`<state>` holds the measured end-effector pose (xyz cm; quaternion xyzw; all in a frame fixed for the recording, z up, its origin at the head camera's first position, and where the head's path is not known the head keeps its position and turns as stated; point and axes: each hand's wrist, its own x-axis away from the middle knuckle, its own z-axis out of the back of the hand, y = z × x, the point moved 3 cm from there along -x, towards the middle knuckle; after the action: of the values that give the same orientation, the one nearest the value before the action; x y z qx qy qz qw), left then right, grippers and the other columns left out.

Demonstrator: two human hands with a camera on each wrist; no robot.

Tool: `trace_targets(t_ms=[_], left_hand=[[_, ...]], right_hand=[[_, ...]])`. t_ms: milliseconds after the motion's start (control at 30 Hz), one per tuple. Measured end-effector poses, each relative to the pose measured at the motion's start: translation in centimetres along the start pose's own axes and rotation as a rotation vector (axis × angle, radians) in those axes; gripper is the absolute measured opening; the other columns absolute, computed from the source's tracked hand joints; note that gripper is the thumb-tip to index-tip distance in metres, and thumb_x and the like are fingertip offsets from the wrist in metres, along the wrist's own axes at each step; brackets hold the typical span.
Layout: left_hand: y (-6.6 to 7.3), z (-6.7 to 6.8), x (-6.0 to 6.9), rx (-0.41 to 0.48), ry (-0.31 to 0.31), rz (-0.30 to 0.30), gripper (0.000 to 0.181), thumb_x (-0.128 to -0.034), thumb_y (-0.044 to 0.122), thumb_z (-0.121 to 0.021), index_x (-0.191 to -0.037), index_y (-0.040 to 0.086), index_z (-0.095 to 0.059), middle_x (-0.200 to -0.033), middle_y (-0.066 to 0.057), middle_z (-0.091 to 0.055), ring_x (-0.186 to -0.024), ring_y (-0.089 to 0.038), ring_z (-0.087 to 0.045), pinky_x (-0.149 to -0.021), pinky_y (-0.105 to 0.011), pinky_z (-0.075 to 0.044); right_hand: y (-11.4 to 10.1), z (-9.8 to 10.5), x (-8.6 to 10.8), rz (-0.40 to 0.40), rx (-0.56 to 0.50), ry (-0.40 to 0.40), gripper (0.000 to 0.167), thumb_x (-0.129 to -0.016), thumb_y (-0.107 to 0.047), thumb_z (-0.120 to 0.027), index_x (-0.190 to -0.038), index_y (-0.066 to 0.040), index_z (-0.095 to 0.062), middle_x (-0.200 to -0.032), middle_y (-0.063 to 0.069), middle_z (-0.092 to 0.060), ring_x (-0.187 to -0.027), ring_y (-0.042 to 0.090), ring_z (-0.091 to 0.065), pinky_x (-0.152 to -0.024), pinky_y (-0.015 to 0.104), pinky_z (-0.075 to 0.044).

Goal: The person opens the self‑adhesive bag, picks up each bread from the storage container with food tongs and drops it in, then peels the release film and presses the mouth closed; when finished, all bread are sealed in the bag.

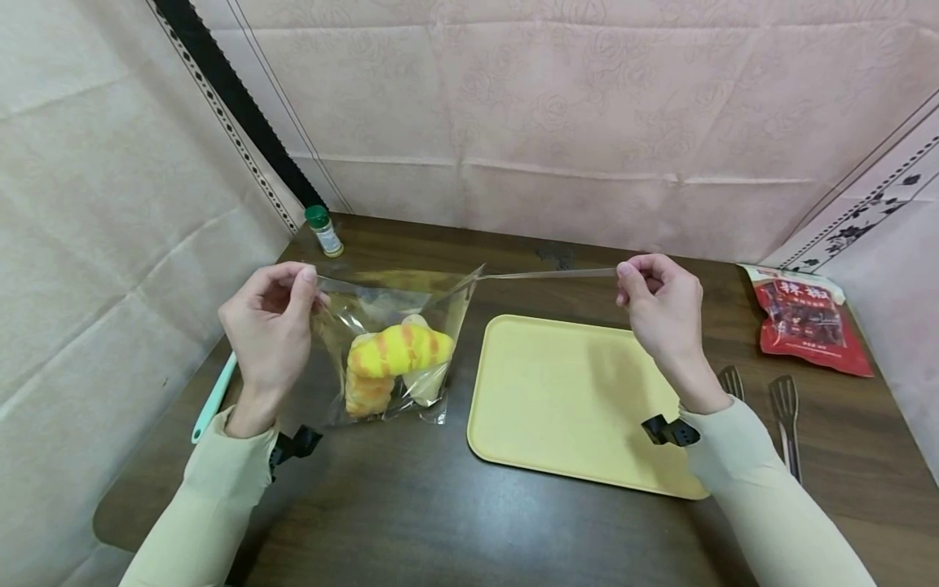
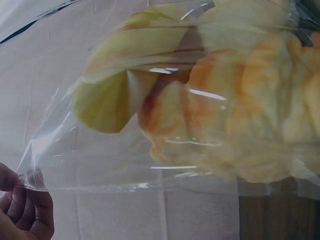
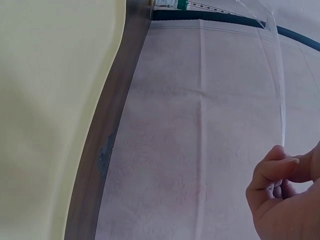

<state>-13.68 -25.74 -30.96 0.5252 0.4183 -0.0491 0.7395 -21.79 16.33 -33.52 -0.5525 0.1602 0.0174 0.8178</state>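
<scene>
My left hand (image 1: pixel 271 326) pinches the upper left corner of a clear plastic bag (image 1: pixel 381 295). Inside the bag show a yellow, orange-striped bread roll (image 1: pixel 399 350), a golden-brown bread piece (image 1: pixel 367 395) and a pale piece (image 1: pixel 425 385), partly covered by the roll. From the bag's upper right corner a thin clear strip (image 1: pixel 550 274) stretches sideways. Its far end is pinched between thumb and fingers of my right hand (image 1: pixel 663 314), above the tray's far right part. The left wrist view shows the bag's edge between the left fingertips (image 2: pixel 37 177); the right wrist view shows the taut strip (image 3: pixel 281 95).
A pale yellow tray (image 1: pixel 557 391) lies on the dark wooden table (image 1: pixel 411 514). Right of it are two forks (image 1: pixel 785 408) and a red snack packet (image 1: pixel 814 322). A green-capped bottle (image 1: pixel 324 231) stands at the back left, and a turquoise handle (image 1: pixel 214 399) lies by my left wrist.
</scene>
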Motion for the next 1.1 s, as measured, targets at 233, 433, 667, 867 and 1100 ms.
trace_targets(t_ms=[233,433,667,867,1100], left_hand=[[-0.3,0.1,0.0,-0.057,0.003,0.022,0.023,-0.1041,0.007,-0.071,-0.105,-0.016,-0.072,-0.08,0.021,-0.068,-0.066,0.003,-0.064,-0.063,-0.013,-0.052],[-0.5,0.1,0.0,-0.057,0.009,0.029,0.02,-0.1043,0.006,-0.071,-0.105,-0.014,-0.073,-0.08,0.019,-0.069,-0.067,0.002,-0.064,-0.064,-0.013,-0.052],[-0.5,0.2,0.0,-0.059,0.002,0.016,0.022,-0.1047,0.006,-0.07,-0.103,-0.016,-0.07,-0.079,0.022,-0.068,-0.069,0.004,-0.065,-0.065,-0.013,-0.052],[-0.3,0.0,0.0,-0.072,-0.013,-0.015,0.026,-0.1061,0.009,-0.068,-0.099,-0.016,-0.068,-0.078,0.024,-0.067,-0.069,0.005,-0.065,-0.064,-0.014,-0.051],[-0.1,-0.1,0.0,-0.039,-0.005,-0.037,0.024,-0.1039,0.007,-0.07,-0.097,-0.016,-0.069,-0.077,0.021,-0.068,-0.069,0.005,-0.065,-0.063,-0.013,-0.047]], right_hand=[[0.4,1.3,0.3,-0.04,0.01,0.026,0.013,-0.107,-0.015,-0.067,-0.1,-0.004,-0.068,-0.069,-0.019,-0.061,-0.06,0.0,-0.06,-0.055,0.016,-0.045],[0.8,2.4,0.6,-0.078,-0.008,0.042,0.012,-0.107,-0.015,-0.067,-0.099,-0.007,-0.068,-0.071,-0.018,-0.062,-0.062,0.0,-0.062,-0.057,0.014,-0.049],[1.3,3.4,1.1,-0.118,-0.011,0.067,0.012,-0.108,-0.018,-0.067,-0.098,-0.012,-0.067,-0.072,-0.017,-0.063,-0.063,0.0,-0.062,-0.061,0.013,-0.053],[2.4,3.6,1.5,-0.15,0.056,0.06,0.017,-0.109,-0.023,-0.066,-0.1,-0.009,-0.067,-0.069,-0.018,-0.062,-0.062,-0.001,-0.063,-0.06,0.014,-0.051],[4.3,3.7,2.0,-0.184,0.255,-0.084,0.028,-0.111,-0.027,-0.062,-0.107,-0.001,-0.07,-0.068,-0.014,-0.063,-0.062,0.002,-0.06,-0.056,0.021,-0.046]])
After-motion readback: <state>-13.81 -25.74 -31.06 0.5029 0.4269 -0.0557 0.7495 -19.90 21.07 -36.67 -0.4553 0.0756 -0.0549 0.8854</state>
